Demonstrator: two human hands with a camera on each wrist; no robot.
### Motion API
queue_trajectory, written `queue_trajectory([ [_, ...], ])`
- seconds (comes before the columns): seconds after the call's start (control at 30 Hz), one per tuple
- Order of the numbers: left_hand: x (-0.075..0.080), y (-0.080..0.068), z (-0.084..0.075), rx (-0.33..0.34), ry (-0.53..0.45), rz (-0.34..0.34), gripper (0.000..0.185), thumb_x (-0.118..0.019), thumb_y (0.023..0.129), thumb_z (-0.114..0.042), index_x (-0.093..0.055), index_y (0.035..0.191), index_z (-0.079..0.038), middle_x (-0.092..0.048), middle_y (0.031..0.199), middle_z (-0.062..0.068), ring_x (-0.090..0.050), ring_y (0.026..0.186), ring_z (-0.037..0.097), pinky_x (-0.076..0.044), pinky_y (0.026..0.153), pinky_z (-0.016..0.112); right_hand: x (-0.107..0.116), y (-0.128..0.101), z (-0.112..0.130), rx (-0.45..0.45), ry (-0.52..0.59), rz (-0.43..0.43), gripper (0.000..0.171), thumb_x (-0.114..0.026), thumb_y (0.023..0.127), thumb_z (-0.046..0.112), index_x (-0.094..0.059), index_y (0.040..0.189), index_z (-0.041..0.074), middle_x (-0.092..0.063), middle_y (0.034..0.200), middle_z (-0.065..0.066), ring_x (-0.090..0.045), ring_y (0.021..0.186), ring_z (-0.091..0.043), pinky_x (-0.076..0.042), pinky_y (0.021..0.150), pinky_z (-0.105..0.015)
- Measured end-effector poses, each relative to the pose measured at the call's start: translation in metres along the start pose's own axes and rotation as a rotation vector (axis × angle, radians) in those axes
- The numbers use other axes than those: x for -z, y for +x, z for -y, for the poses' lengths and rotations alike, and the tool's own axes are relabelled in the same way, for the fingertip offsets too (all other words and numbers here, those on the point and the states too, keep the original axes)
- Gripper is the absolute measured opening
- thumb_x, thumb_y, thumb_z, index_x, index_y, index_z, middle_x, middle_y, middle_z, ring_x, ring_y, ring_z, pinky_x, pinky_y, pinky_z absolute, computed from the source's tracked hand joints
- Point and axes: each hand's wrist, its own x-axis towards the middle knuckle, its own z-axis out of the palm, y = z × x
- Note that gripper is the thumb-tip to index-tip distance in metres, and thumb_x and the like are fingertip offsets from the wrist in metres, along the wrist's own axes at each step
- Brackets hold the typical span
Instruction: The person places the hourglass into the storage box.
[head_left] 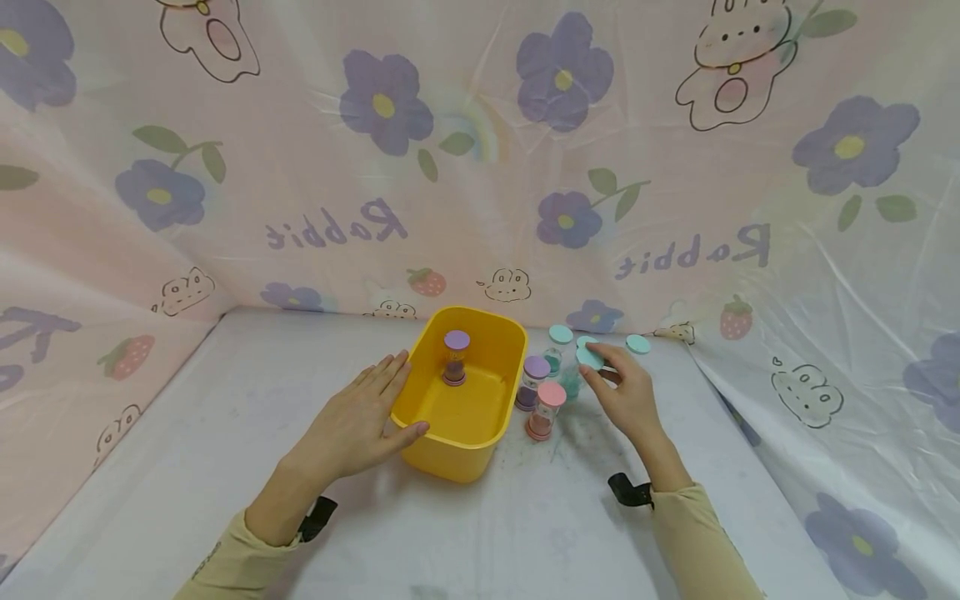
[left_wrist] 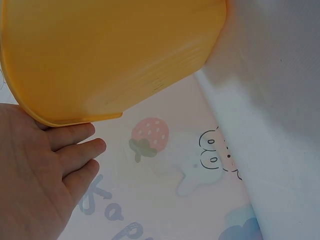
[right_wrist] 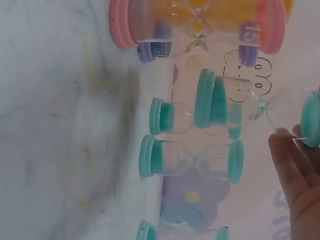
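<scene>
My left hand point(head_left: 358, 421) rests against the left rim of a yellow plastic bin point(head_left: 461, 460), fingers straight and thumb towards the near rim. In the left wrist view, its fingertips point(left_wrist: 92, 145) lie just under the bin's rim. A purple-capped hourglass point(head_left: 455, 358) stands inside the bin. To the right, my right hand point(head_left: 626, 392) pinches a teal hourglass point(right_wrist: 205, 98) by its top cap. In the right wrist view its base sits higher than those of the other teal hourglasses point(right_wrist: 190, 160) behind it.
Between the bin and my right hand stand a pink hourglass point(head_left: 545, 411) and a purple one point(head_left: 532, 383). Another teal-capped hourglass point(head_left: 637, 343) is at the back right. A white surface point(head_left: 525, 533) lies underneath, with a flower-and-rabbit printed sheet point(head_left: 465, 208) hanging behind and at the sides.
</scene>
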Motion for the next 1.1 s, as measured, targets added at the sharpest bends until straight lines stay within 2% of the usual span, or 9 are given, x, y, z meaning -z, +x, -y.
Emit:
queue_trajectory([
  [0.07,0.000,0.000,0.000,-0.001,0.001,0.000,0.095,-0.054,0.100,-0.065,-0.031,0.160,0.004,-0.026,0.169,0.018,-0.029,0.155,0.035,-0.026,0.126,0.052,0.003,0.003,0.012,0.012,-0.007,-0.015,0.036,-0.073,0.089,-0.012,-0.066,0.124,-0.016,-0.067,0.120,-0.032,-0.067,0.103,-0.033,-0.057,0.086,-0.013],
  [0.23,0.000,0.000,0.000,0.000,0.002,0.002,0.095,-0.054,0.100,-0.065,-0.031,0.161,0.004,-0.027,0.169,0.018,-0.029,0.155,0.036,-0.026,0.126,0.052,0.006,0.008,0.024,0.037,0.010,-0.046,0.035,-0.072,0.088,-0.015,-0.066,0.123,-0.016,-0.066,0.118,-0.032,-0.067,0.101,-0.021,-0.055,0.086,-0.011],
  [0.47,0.000,0.000,0.000,-0.001,0.007,0.004,0.095,-0.053,0.100,-0.066,-0.030,0.161,0.004,-0.026,0.169,0.018,-0.028,0.156,0.035,-0.027,0.126,0.053,0.007,0.014,0.032,0.087,0.052,-0.078,0.036,-0.071,0.088,-0.017,-0.065,0.124,-0.018,-0.065,0.116,-0.034,-0.066,0.102,-0.021,-0.055,0.087,-0.011],
  [0.6,0.000,0.000,0.000,-0.003,0.007,0.002,0.095,-0.053,0.100,-0.065,-0.030,0.161,0.004,-0.027,0.169,0.018,-0.029,0.155,0.036,-0.026,0.126,0.052,0.007,0.018,0.037,0.124,0.072,-0.090,0.037,-0.071,0.087,-0.018,-0.064,0.123,-0.020,-0.064,0.117,-0.035,-0.065,0.104,-0.014,-0.055,0.088,-0.011],
  [1.1,0.000,0.000,0.000,-0.003,0.012,0.000,0.095,-0.053,0.100,-0.066,-0.031,0.160,0.004,-0.026,0.169,0.018,-0.029,0.155,0.036,-0.027,0.126,0.052,0.001,0.037,0.064,0.213,0.141,-0.096,0.036,-0.068,0.086,-0.022,-0.063,0.121,-0.022,-0.063,0.115,-0.037,-0.064,0.103,-0.008,-0.055,0.089,-0.012],
])
